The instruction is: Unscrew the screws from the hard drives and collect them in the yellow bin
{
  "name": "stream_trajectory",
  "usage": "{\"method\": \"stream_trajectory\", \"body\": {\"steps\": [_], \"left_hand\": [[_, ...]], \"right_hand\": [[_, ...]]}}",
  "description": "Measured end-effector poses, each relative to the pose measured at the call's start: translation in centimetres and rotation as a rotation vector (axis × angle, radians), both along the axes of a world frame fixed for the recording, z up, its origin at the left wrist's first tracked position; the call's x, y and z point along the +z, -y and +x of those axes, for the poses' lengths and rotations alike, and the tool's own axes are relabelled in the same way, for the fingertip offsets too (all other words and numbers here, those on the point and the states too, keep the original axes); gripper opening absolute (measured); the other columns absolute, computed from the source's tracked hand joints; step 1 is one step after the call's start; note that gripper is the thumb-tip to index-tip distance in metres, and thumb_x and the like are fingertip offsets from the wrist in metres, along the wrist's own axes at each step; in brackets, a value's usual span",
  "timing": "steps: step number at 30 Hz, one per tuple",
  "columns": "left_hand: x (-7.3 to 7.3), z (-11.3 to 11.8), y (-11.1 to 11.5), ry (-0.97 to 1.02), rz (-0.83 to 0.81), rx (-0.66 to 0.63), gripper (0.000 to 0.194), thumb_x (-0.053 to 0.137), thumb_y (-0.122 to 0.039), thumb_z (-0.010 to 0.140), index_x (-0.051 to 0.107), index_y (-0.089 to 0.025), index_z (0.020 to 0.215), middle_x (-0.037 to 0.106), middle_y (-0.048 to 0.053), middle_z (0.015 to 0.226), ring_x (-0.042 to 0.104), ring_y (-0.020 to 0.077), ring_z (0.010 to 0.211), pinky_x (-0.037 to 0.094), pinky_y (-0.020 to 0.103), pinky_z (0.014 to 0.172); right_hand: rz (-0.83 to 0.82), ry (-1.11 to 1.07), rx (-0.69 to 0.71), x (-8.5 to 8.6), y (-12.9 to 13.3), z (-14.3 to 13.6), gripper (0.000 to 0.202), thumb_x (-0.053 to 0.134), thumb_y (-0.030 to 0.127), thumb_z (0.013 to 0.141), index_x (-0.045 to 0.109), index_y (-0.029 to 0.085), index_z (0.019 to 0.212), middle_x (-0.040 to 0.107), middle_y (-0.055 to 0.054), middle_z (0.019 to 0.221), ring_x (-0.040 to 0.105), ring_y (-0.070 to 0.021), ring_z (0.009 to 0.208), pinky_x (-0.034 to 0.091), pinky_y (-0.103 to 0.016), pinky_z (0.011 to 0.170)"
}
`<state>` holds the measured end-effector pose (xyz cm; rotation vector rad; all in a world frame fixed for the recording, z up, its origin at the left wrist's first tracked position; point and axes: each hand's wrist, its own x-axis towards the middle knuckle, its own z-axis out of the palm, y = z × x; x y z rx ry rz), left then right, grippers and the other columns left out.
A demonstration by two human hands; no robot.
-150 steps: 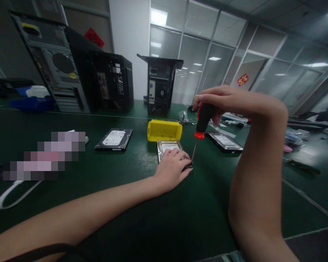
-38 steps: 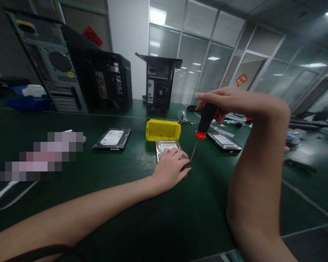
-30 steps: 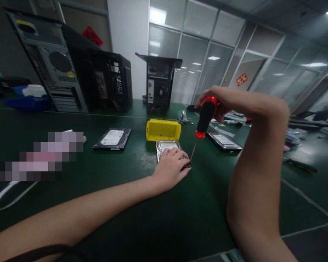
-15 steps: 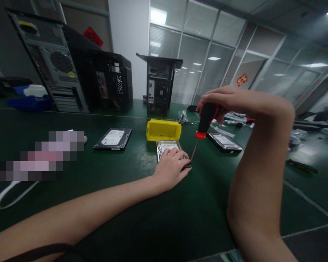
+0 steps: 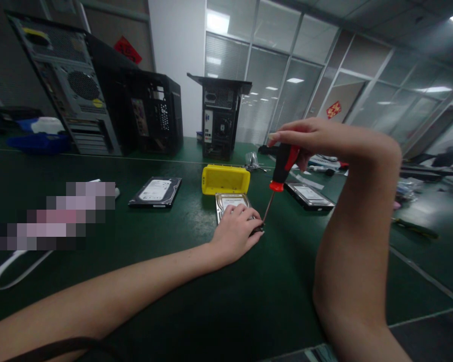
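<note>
My left hand [image 5: 237, 232] lies over a hard drive [image 5: 226, 200], fingers bent across its top and thumb at its near right corner, holding it against the table. Much of the drive is hidden under the hand. My right hand [image 5: 296, 138] is closed around the top of a screwdriver [image 5: 283, 166] with a black and red handle. The screwdriver slants down to the left, and its tip meets the drive's right corner beside my left fingers. A yellow bin [image 5: 226, 180] lies just behind the drive, its opening towards me.
A second hard drive [image 5: 156, 192] lies to the left, a third [image 5: 310, 196] to the right. Computer cases [image 5: 219, 118] stand at the back. A blurred-out pinkish thing with a white strap [image 5: 18, 269] lies at left. Another tool [image 5: 417, 229] rests far right on the green table [image 5: 166, 311].
The screwdriver handle has turned a little, showing more red on its right side. My right fingers have shifted on its top. My left hand and the drive stay put.
</note>
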<state>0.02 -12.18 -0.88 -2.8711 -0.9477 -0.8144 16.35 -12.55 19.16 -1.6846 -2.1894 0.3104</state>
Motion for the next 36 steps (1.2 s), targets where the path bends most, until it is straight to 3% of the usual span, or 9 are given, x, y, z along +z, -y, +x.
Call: {"method": "stream_trajectory", "body": {"steps": [18, 25, 28, 32, 36], "left_hand": [[0.12, -0.1, 0.03, -0.002, 0.0, -0.005, 0.021, 0.052, -0.031, 0.091, 0.065, -0.022, 0.106, 0.061, 0.002, 0.112, 0.048, 0.0219, 0.106, 0.034, 0.039, 0.089], [0.0, 0.03, -0.02, -0.011, 0.006, 0.002, 0.021, 0.052, -0.032, 0.091, 0.065, -0.022, 0.105, 0.062, 0.001, 0.112, 0.049, 0.0219, 0.106, 0.033, 0.039, 0.089], [0.04, 0.03, 0.0, -0.006, 0.005, 0.002, 0.021, 0.053, -0.032, 0.091, 0.065, -0.022, 0.105, 0.061, 0.001, 0.112, 0.049, 0.0216, 0.105, 0.033, 0.039, 0.089], [0.12, -0.02, 0.0, -0.011, -0.003, 0.003, 0.022, 0.053, -0.032, 0.091, 0.065, -0.022, 0.106, 0.061, 0.001, 0.112, 0.049, 0.0215, 0.106, 0.033, 0.039, 0.09], [0.09, -0.09, -0.01, -0.012, 0.002, 0.0, 0.022, 0.052, -0.032, 0.091, 0.065, -0.022, 0.106, 0.061, 0.001, 0.112, 0.049, 0.0217, 0.106, 0.033, 0.04, 0.09]], "right_hand": [[-0.019, -0.052, -0.017, -0.15, 0.14, -0.41, 0.029, 0.046, 0.039, 0.091, 0.062, 0.016, 0.096, 0.067, -0.007, 0.078, 0.06, -0.0132, 0.055, 0.048, -0.025, 0.051], [-0.025, -0.051, 0.003, -0.07, 0.36, -0.59, 0.043, 0.046, 0.051, 0.088, 0.063, 0.013, 0.099, 0.067, -0.008, 0.078, 0.059, -0.0121, 0.052, 0.049, -0.026, 0.052], [-0.029, -0.082, -0.02, 0.01, 0.65, -0.8, 0.048, 0.041, 0.055, 0.089, 0.064, 0.014, 0.097, 0.067, -0.009, 0.077, 0.061, -0.0158, 0.056, 0.05, -0.03, 0.054], [-0.07, -0.167, 0.001, 0.03, 0.77, -0.57, 0.041, 0.034, 0.043, 0.092, 0.064, 0.016, 0.102, 0.068, -0.01, 0.086, 0.066, -0.0232, 0.074, 0.054, -0.035, 0.064], [-0.057, -0.131, 0.072, 0.05, 0.61, -0.27, 0.032, 0.042, 0.033, 0.089, 0.063, 0.017, 0.105, 0.067, -0.01, 0.097, 0.066, -0.021, 0.073, 0.054, -0.032, 0.061]]}}
